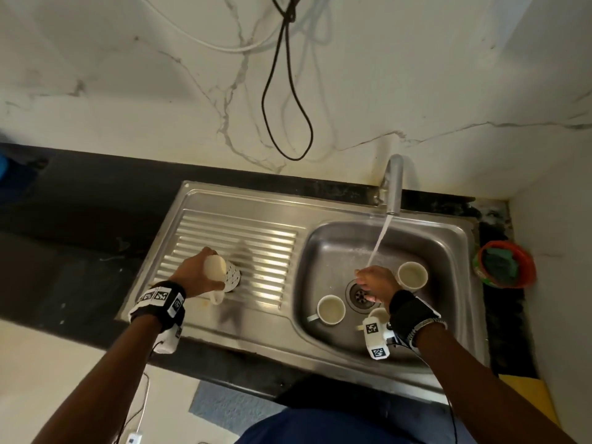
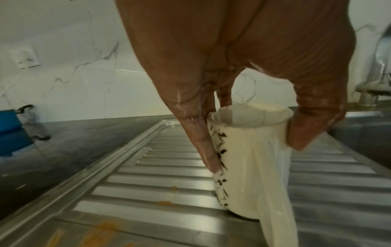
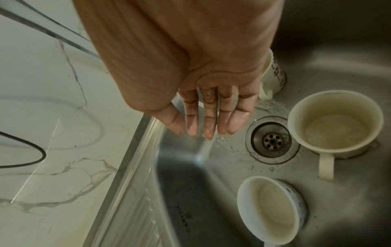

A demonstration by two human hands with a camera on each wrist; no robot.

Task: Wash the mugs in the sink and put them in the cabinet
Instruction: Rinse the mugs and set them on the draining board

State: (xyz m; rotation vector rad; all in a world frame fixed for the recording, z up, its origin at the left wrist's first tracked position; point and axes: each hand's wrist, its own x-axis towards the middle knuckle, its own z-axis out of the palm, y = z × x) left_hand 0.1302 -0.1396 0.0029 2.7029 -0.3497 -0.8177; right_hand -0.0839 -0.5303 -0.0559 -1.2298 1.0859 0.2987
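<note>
The left hand [image 1: 195, 274] grips an upside-down patterned mug [image 2: 249, 160] on the ribbed drainboard [image 2: 148, 180]. The right hand [image 3: 203, 93], fingers straight and empty, takes the tap stream [image 1: 379, 238] over the sink basin [image 1: 448, 251]; three mugs stand around it.

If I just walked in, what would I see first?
Probably the water pouring from the tap onto the open right hand over the sink. Three mugs stand in the sink around the drain, the clearest being the cream mug left of it. The left hand holds a patterned mug upside down on the ridged draining board.
</note>
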